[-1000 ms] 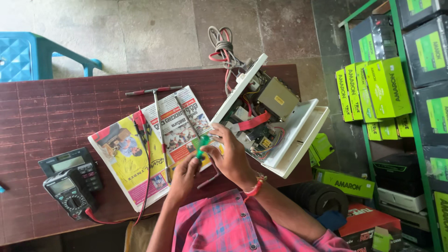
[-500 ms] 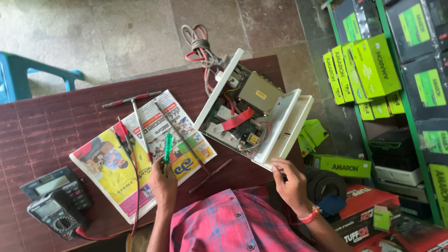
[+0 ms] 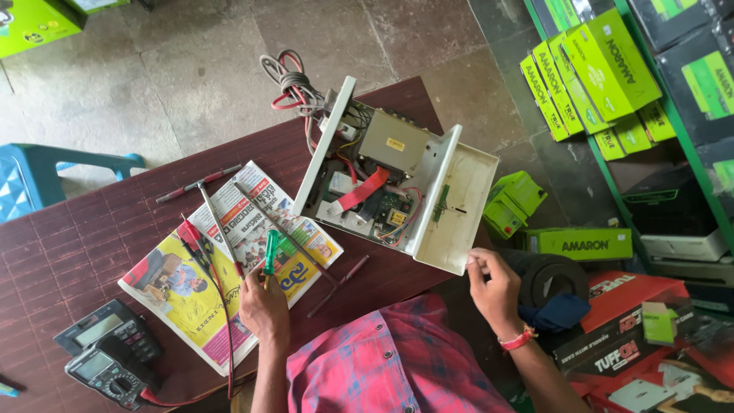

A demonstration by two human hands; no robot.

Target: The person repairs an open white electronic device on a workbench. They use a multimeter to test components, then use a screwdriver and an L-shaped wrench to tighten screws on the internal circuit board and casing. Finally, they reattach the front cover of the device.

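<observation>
Left hand (image 3: 262, 307) pinching a green screwdriver (image 3: 270, 253) over newspaper (image 3: 229, 260); right hand (image 3: 495, 289), fingers curled, touching opened white casing (image 3: 466, 200)

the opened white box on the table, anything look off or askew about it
Yes. The opened white box sits askew at the table corner, its hinged cover jutting past the edge, wiring spilling out behind. The right hand touches the cover; the left hand holds a green screwdriver.

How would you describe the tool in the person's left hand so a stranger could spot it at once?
On the dark red table, find the newspaper lying left of the opened white electronics case. At its near edge the left hand holds a screwdriver; its translucent green handle sets it apart from the thin metal tools beside it.
</observation>
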